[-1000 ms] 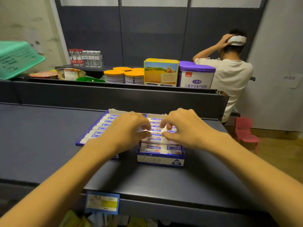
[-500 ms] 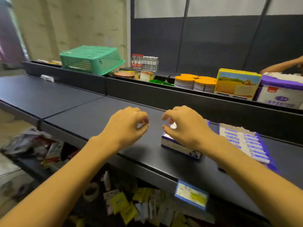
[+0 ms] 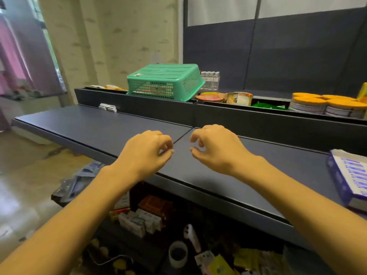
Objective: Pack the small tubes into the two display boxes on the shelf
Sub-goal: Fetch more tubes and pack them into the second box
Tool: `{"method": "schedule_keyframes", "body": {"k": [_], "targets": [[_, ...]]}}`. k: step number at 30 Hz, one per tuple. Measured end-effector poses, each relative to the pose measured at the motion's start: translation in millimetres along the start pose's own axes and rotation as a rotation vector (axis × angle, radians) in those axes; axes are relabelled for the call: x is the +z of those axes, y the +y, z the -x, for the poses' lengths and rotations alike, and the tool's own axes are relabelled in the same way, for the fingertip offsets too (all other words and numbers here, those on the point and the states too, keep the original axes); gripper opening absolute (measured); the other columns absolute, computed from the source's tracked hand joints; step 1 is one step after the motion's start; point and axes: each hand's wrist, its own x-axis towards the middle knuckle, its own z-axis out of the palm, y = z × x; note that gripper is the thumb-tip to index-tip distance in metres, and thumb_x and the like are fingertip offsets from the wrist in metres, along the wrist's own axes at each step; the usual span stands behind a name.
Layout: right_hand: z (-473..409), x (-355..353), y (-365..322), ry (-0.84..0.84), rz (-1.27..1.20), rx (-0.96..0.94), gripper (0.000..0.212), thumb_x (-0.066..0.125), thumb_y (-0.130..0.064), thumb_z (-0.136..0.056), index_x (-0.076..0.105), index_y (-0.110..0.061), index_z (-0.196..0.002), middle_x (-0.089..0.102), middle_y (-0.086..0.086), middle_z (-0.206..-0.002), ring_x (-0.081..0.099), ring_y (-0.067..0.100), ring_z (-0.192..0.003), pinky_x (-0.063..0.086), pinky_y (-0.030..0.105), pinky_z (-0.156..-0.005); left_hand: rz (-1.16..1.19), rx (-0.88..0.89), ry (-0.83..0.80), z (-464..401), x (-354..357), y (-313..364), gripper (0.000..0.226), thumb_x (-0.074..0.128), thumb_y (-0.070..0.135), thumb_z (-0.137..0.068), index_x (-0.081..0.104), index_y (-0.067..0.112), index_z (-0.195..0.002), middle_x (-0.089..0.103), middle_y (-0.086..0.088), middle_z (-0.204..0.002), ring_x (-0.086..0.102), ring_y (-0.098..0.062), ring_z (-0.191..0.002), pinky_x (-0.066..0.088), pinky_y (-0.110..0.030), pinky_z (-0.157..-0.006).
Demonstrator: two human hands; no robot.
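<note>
Head view | your left hand (image 3: 146,150): fingers loosely curled, holding nothing, above the shelf (image 3: 103,124) | your right hand (image 3: 215,148): likewise curled and empty | display box (image 3: 346,176): purple, far right shelf edge, holding rows of white-and-blue tubes (image 3: 356,171), partly cropped.

Daylight enters from the window (image 3: 29,46) at the far left, washing the floor (image 3: 25,187) in pale glare. The dark shelf (image 3: 99,124) stays dim and matte. Motion blur softens everything, most at the edges, where the wide lens bends straight lines. Clutter below (image 3: 178,245) sits in shadow.
</note>
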Motion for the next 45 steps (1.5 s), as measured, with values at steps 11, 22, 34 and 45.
{"method": "schedule_keyframes", "body": {"k": [11,22,34,45], "targets": [[-180.4,100.4,-81.1,-0.028,0.02,-0.116,0.032,0.053,-0.035,-0.091,0.06,-0.018,-0.118,0.063,0.005,-0.11,0.055,0.027,-0.103,0.048,0.038,-0.083,0.015,-0.149,-0.014,-28.7,30.7,-200.3,0.016,0.056,0.039,-0.09,0.066,0.028,-0.096,0.063,0.007,-0.095,0.057,-0.015,-0.091,0.052,-0.038,-0.079],[-372.0,174.7,-117.9,-0.055,-0.008,-0.116,0.029,0.054,-0.033,-0.09,0.061,-0.021,-0.116,0.061,0.003,-0.111,0.055,0.024,-0.105,0.047,0.036,-0.082,-0.006,-0.187,-0.018,-112.9,40.9,-381.7,0.017,0.055,0.039,-0.09,0.065,0.028,-0.099,0.062,0.009,-0.096,0.056,-0.011,-0.091,0.044,-0.025,-0.072],[-530.2,287.3,-170.8,-0.097,0.097,0.128,0.022,0.054,-0.033,-0.09,0.062,-0.02,-0.106,0.061,0.003,-0.101,0.056,0.024,-0.094,0.049,0.037,-0.076,0.06,-0.02,-0.118,-187.6,103.6,-597.2,0.016,0.053,0.038,-0.091,0.063,0.029,-0.1,0.061,0.011,-0.1,0.055,-0.012,-0.097,0.044,-0.027,-0.077],[-618.4,343.2,-184.6,-0.161,0.254,0.422,0.025,0.052,-0.035,-0.092,0.057,-0.021,-0.113,0.058,0.003,-0.107,0.052,0.023,-0.096,0.046,0.036,-0.077,0.074,0.247,-0.189,-282.1,146.6,-708.6,0.021,0.05,0.035,-0.093,0.061,0.03,-0.11,0.057,0.007,-0.113,0.053,-0.015,-0.106,0.041,-0.03,-0.085]]}}
